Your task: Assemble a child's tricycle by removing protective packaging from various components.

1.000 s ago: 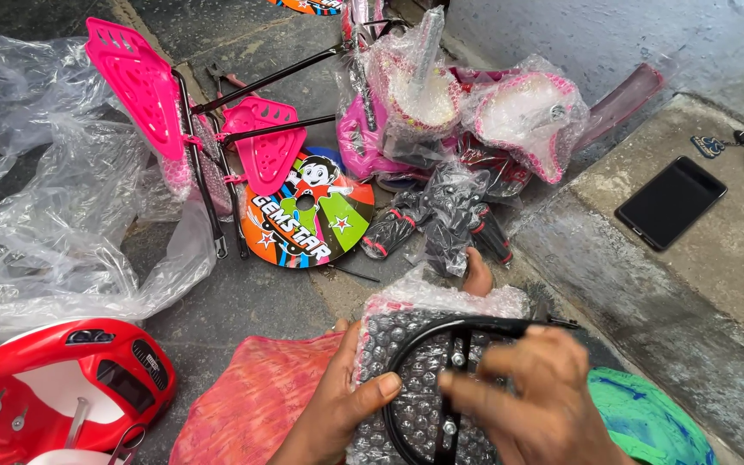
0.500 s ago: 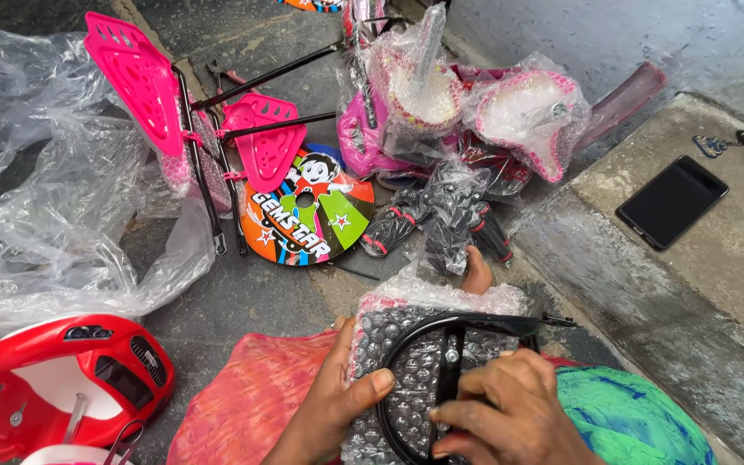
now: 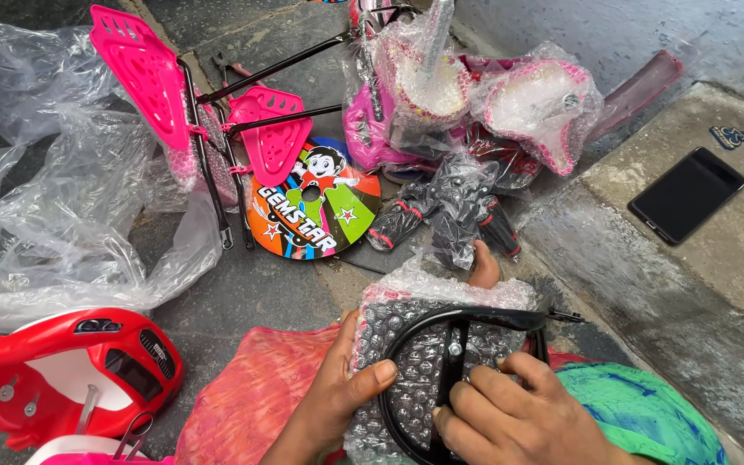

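Note:
A bubble-wrapped part (image 3: pixel 415 344) with a black curved metal frame (image 3: pixel 467 320) across it rests on my lap. My left hand (image 3: pixel 337 396) grips its left edge, thumb on the wrap. My right hand (image 3: pixel 518 413) lies on its lower right, fingers on the black frame's middle bar. A toe shows just above the bundle. Beyond it on the ground lie black pedals (image 3: pixel 449 211) in clear plastic and a round colourful cartoon disc (image 3: pixel 312 211).
Pink plastic seat panels (image 3: pixel 144 73) on black rods stand at the upper left, beside loose clear plastic sheets (image 3: pixel 62 207). Wrapped pink and white parts (image 3: pixel 475 95) lie at the top. A red toy car body (image 3: pixel 62 370) is lower left. A black phone (image 3: pixel 686 194) lies on the concrete ledge.
My right hand has slid down and to the right on the bundle, showing more of the black frame. The left hand keeps its grip.

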